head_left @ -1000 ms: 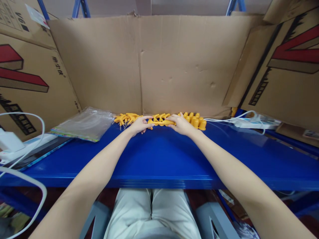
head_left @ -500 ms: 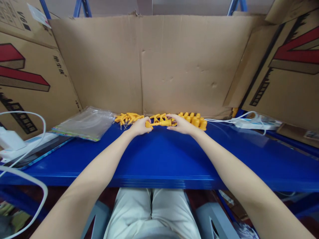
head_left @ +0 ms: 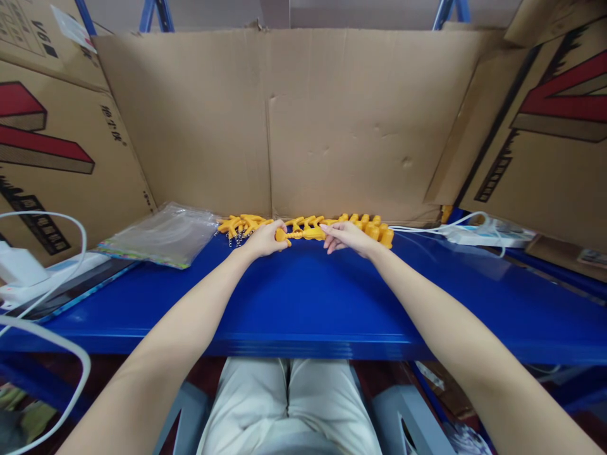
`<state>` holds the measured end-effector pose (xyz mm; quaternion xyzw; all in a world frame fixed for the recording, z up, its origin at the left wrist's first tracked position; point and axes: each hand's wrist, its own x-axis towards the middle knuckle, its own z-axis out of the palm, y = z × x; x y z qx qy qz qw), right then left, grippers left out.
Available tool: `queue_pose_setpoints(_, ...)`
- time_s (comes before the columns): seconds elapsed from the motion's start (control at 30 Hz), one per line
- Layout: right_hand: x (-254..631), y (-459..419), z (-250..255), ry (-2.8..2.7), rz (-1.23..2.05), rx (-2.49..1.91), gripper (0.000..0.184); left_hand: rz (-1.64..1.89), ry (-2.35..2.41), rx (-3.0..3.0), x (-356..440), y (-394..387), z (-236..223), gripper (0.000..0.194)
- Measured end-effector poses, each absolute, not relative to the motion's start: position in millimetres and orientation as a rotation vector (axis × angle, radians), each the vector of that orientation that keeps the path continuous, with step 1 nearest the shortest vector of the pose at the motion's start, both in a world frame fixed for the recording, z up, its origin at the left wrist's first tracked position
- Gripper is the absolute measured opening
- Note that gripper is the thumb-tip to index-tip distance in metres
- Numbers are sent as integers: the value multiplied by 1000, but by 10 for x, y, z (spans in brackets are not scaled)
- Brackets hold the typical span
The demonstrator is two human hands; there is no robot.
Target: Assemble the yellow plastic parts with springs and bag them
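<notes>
A yellow plastic part with a thin ridged shaft [head_left: 296, 234] and a wider right end [head_left: 313, 234] is held low over the back of the blue shelf. My left hand [head_left: 264, 240] is closed around its left end, where a rounded knob shows by the thumb. At the other end, my right hand [head_left: 345, 237] has its fingers bent together on the part's tip; the exact grip is partly hidden. Behind the hands lie similar yellow branched pieces [head_left: 306, 222]. More of them, with small metal chains [head_left: 237, 239], are heaped left of my left hand [head_left: 243, 223].
Several yellow cup-shaped pieces [head_left: 374, 229] stand behind my right hand. Clear plastic bags [head_left: 164, 234] lie on the left of the blue shelf [head_left: 303, 297]. White power strips [head_left: 490, 235] with cables sit at both sides. Cardboard [head_left: 360, 120] walls the back.
My right hand has shifted its grip at the part's right end, its fingers now turned and drawn together. The part has rotated slightly; my left hand stays nearly in place.
</notes>
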<state>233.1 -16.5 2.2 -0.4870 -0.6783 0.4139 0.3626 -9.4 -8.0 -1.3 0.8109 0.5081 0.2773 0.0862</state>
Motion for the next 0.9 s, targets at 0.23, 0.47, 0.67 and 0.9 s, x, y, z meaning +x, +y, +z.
queue_pose_setpoints(0.23, 2281, -139, -29, -1673, 1180, -1319, 52, 845, 1487, 2416, -100, -85, -10, 26)
queue_pose_setpoints(0.47, 2388, -122, -29, -1752, 1367, -1223, 45, 822, 1508, 2408, -104, -61, -29, 26)
queue_pose_setpoints(0.67, 2422, -131, -18, -1717, 1353, -1096, 34, 829, 1542, 2432, -95, -84, -9, 28)
queue_pose_setpoints(0.9, 2325, -90, -75, -1702, 1327, -1248, 56, 808, 1614, 2555, -98, -83, -11, 30)
